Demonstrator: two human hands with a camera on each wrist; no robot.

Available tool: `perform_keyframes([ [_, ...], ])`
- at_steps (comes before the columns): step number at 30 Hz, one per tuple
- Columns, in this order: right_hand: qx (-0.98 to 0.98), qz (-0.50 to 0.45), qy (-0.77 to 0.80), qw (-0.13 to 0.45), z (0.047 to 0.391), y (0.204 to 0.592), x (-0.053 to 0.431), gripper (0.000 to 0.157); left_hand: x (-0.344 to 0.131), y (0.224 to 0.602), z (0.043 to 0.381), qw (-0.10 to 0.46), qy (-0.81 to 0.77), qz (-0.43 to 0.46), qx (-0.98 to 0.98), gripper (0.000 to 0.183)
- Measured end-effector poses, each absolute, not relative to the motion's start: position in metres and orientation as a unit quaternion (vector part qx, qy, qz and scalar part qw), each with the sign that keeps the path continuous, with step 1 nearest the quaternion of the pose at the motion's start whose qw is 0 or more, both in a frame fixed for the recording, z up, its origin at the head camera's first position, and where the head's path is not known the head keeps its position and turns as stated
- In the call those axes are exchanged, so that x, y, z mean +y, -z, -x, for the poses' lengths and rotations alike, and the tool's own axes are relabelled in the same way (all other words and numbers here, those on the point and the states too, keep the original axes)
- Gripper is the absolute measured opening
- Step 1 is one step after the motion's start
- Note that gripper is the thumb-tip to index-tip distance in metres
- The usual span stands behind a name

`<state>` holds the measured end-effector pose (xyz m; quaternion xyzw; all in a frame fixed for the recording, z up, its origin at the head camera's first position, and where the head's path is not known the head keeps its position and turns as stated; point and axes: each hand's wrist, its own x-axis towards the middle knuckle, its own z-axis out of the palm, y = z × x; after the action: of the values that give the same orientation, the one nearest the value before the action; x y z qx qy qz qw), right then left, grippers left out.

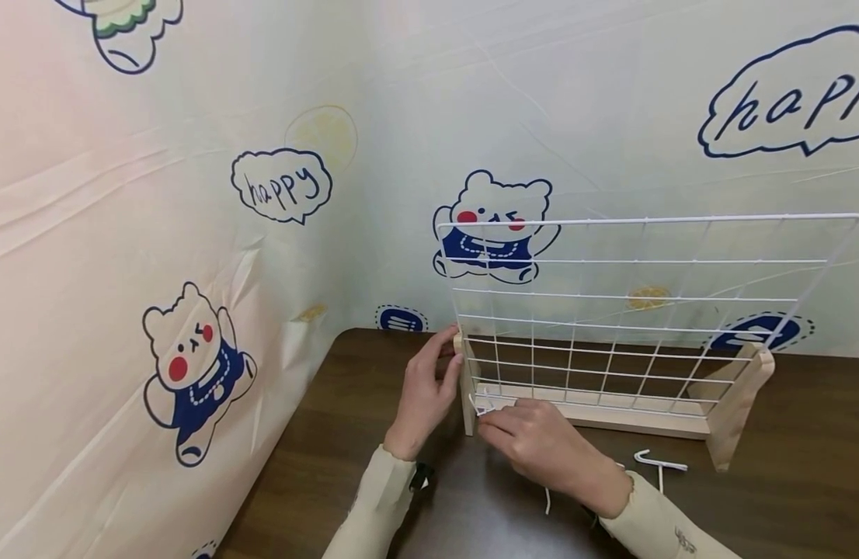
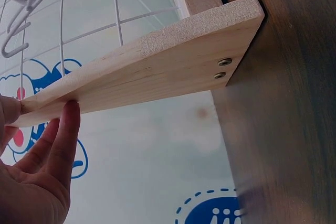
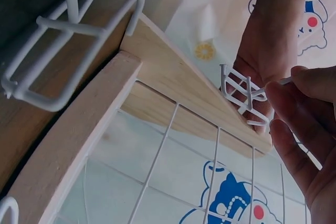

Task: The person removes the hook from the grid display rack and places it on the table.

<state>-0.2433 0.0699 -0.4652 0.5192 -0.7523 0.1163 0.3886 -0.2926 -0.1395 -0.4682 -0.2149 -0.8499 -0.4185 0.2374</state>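
Note:
A white wire grid (image 1: 646,221) stands tilted in a pale wooden stand (image 1: 653,420). My left hand (image 1: 422,392) grips the upper end of the stand's left side panel (image 2: 173,61), thumb on one side and fingers on the other. With its fingertips my right hand (image 1: 537,442) pinches a white wire hook (image 3: 249,92). The hook is in front of the grid's lower left corner, beside the left panel; whether it touches the grid I cannot tell.
Another white wire hook (image 1: 670,465) lies on the dark wooden table (image 1: 807,497) to the right of my right hand. A wire end (image 1: 547,501) shows below that hand. Behind the table hangs a printed cloth (image 1: 401,194), and the stand's right panel (image 1: 740,407) rises at the right.

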Motion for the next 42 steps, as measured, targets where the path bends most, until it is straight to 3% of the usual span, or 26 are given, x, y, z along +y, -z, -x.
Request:
perform_keyframes([
  [3,-0.75,-0.521,-0.117,0.389,0.243,0.467,0.069,0.033,-0.14,0.469,0.292,0.237,0.419,0.214,-0.85,0.043],
  [9,-0.752,-0.521,-0.113,0.388,0.243,0.469,0.068,0.047,-0.14,0.468,0.292,0.234,0.419,0.212,-0.852,0.043],
  [17,-0.746,-0.533,-0.127,0.377,0.243,0.473,0.065,0.019,-0.14,0.467,0.292,0.239,0.412,0.212,-0.854,0.043],
  [42,-0.769,-0.537,-0.077,0.338,0.241,0.489,0.061,0.017,-0.14,0.467,0.29,0.225,0.424,0.207,-0.852,0.044],
])
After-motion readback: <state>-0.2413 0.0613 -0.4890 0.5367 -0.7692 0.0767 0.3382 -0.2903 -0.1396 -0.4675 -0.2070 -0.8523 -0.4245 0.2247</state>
